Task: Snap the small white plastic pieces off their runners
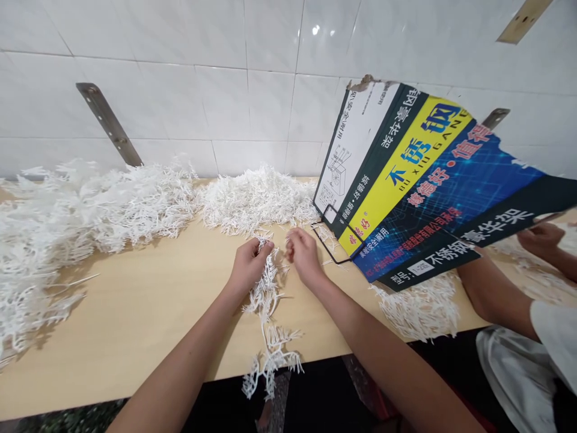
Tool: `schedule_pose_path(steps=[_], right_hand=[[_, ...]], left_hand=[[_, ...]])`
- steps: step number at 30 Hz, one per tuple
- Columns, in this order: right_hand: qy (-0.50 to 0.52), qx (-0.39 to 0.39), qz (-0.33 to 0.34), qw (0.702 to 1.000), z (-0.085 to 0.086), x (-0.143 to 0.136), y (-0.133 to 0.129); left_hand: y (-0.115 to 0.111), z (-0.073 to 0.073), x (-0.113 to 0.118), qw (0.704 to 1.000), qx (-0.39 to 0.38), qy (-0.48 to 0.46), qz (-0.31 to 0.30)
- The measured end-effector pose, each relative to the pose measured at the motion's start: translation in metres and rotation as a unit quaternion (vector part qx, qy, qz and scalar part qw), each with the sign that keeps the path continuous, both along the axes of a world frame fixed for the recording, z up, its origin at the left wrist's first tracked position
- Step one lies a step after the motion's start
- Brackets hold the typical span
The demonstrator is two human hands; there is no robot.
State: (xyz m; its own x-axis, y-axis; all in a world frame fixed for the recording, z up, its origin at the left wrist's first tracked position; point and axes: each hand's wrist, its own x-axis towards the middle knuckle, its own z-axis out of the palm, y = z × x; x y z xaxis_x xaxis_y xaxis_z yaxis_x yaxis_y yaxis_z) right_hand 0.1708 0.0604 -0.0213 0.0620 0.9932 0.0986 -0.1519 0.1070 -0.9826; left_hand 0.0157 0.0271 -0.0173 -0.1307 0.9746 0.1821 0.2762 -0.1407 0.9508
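Note:
My left hand [250, 262] is closed, with thumb and fingers pinching a string of white branching plastic sprigs [267, 288]. The string hangs from that hand across the table and droops over its front edge. Just to the right, my right hand [302, 251] is raised beside the upper end of the string, its fingers curled together. Whatever lies between those fingertips, if anything, is too small to make out. Behind both hands lies a heap of loose white sprigs [261, 198] against the wall.
A larger pile of white sprigs [90, 210] covers the table's left. To the right, a printed cardboard sheet [406, 186] stands upright in a black wire stand [339, 243]. Beyond it, a co-worker's arm [496, 291] rests near more sprigs [424, 304]. A metal bracket [110, 123] is on the tiled wall.

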Motion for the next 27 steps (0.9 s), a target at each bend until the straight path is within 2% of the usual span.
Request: schedule_pose_path(steps=[2, 3, 8, 12, 15, 18, 20, 22, 25, 27], right_hand=[[0.049, -0.018, -0.055, 0.997, -0.004, 0.001, 0.005], [0.04, -0.011, -0.054, 0.998, -0.005, 0.001, 0.006], [-0.117, 0.086, 0.026, 0.989, 0.002, -0.004, -0.007], [-0.171, 0.102, 0.124, 0.972, 0.009, -0.007, -0.017], [-0.156, 0.097, 0.075, 0.98, 0.004, -0.005, -0.012], [-0.053, 0.052, -0.028, 0.997, -0.004, 0.001, 0.0], [-0.008, 0.023, -0.082, 0.996, -0.007, 0.004, 0.005], [-0.06, 0.05, -0.077, 0.994, -0.004, 0.004, 0.004], [-0.191, 0.147, -0.035, 0.97, 0.005, 0.001, -0.005], [-0.219, 0.173, -0.016, 0.96, 0.012, -0.001, -0.012]], left_hand=[[-0.001, 0.0, 0.0, 1.0, -0.003, -0.015, 0.008], [-0.002, 0.001, 0.0, 0.999, -0.005, -0.026, 0.018], [-0.004, 0.003, -0.001, 0.998, -0.004, -0.058, 0.024], [-0.002, 0.001, -0.001, 0.997, -0.001, -0.075, -0.002], [-0.002, 0.001, 0.001, 0.998, 0.002, -0.066, 0.005], [-0.005, 0.003, 0.001, 0.994, -0.001, -0.102, 0.028], [-0.007, 0.006, 0.0, 0.988, -0.019, -0.146, 0.039], [-0.008, 0.007, 0.0, 0.987, -0.032, -0.154, 0.034], [-0.006, 0.007, 0.001, 0.996, -0.012, -0.089, 0.016], [-0.005, 0.006, 0.002, 0.999, 0.005, -0.045, -0.001]])
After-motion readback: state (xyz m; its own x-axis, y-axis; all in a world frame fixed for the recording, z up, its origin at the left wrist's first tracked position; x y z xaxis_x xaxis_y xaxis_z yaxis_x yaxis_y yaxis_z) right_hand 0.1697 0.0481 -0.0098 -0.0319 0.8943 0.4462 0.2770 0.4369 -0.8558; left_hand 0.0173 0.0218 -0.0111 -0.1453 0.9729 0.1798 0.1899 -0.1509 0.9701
